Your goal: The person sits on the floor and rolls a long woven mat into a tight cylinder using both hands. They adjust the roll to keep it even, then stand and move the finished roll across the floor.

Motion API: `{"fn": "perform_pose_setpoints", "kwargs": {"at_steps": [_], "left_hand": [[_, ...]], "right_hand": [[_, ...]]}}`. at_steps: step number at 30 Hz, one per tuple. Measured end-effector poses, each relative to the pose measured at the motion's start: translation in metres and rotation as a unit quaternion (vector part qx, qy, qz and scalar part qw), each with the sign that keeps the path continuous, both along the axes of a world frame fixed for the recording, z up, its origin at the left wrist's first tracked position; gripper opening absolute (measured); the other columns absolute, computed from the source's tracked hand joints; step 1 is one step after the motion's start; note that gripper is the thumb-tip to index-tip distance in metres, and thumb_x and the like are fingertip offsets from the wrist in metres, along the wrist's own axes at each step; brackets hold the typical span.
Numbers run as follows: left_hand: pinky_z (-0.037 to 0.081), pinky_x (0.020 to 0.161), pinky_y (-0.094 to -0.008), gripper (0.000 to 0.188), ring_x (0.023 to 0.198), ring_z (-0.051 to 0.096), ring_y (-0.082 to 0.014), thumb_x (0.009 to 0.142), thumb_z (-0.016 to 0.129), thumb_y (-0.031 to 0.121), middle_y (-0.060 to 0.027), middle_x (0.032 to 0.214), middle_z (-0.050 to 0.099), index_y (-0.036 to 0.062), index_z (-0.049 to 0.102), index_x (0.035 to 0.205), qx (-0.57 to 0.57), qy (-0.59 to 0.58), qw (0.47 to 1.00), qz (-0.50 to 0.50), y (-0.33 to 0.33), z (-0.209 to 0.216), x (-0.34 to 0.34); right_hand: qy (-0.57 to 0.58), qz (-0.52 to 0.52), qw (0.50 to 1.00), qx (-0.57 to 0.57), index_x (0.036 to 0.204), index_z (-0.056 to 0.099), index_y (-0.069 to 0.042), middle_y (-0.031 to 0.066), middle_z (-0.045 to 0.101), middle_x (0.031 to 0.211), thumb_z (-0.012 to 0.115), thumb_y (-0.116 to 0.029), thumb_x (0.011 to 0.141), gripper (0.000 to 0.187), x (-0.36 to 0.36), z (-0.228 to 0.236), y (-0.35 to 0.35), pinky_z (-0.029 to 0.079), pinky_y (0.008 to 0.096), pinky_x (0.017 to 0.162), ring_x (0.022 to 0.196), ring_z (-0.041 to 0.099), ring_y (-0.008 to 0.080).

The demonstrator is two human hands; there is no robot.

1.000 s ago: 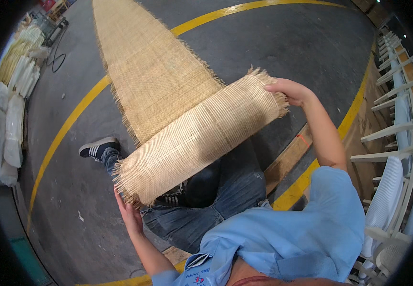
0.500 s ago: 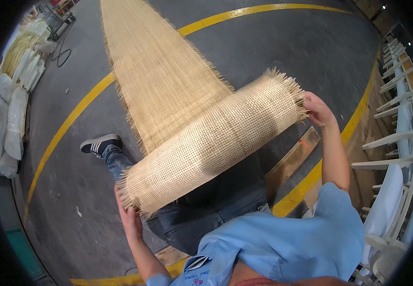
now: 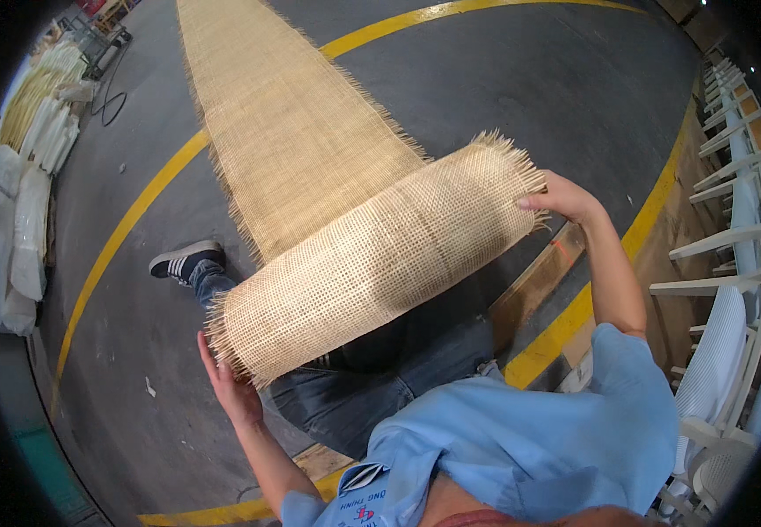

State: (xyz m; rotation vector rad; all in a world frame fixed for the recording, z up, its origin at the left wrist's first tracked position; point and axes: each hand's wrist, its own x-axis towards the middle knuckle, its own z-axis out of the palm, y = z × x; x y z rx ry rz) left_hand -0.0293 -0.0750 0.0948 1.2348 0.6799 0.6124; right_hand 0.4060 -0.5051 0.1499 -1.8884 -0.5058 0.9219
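A thick roll of woven cane webbing [image 3: 380,259] lies slantwise across my lap, its frayed strands sticking out at both ends. From the far side of the roll, a long flat length of the same webbing [image 3: 288,132] runs away over the floor. At the lower left end, my left hand [image 3: 233,395] has its fingers stretched out along the frayed edge, touching it. My right hand [image 3: 565,197] grips the upper right end, thumb on top of the weave and the other fingers partly hidden behind it.
Yellow lines [image 3: 126,224] cross the grey floor. A wooden board [image 3: 534,285] lies beside my right leg. White chair frames [image 3: 728,237] stand in a row at the right. Wrapped pale bundles [image 3: 25,224] are stacked at the left. My shoe [image 3: 189,261] rests left of the webbing.
The roll has turned a little and its right end has shifted left. My right hand has moved its thumb onto the weave. My left hand's fingers have straightened, moving slightly left.
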Motion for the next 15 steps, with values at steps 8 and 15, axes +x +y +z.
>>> {"fn": "perform_pose_setpoints", "kwargs": {"at_steps": [8, 15], "left_hand": [[0.051, 0.103, -0.0457, 0.072, 0.130, 0.057, -0.0307, 0.101, 0.066, 0.026, -0.0177, 0.149, 0.049, 0.0098, 0.028, 0.160, -0.072, 0.021, 0.996, 0.053, -0.004, -0.027, -0.005], [0.052, 0.101, -0.0422, 0.057, 0.120, 0.062, -0.0258, 0.102, 0.063, 0.042, -0.0123, 0.132, 0.063, -0.0021, 0.053, 0.136, -0.157, 0.074, 0.985, 0.016, -0.007, -0.061, -0.044]], "right_hand": [[0.016, -0.068, 0.997, 0.036, 0.135, 0.059, 0.003, 0.0100, 0.068, 0.129, 0.085, -0.026, 0.079, 0.069, -0.016, -0.015, -0.012, 0.047, 0.0346, 0.106, 0.116, 0.063, 0.0194], [0.038, -0.107, 0.992, 0.062, 0.135, 0.059, 0.003, 0.0100, 0.068, 0.128, 0.084, -0.026, 0.080, 0.067, -0.031, -0.015, -0.014, 0.048, 0.0338, 0.103, 0.115, 0.063, 0.0184]]}}
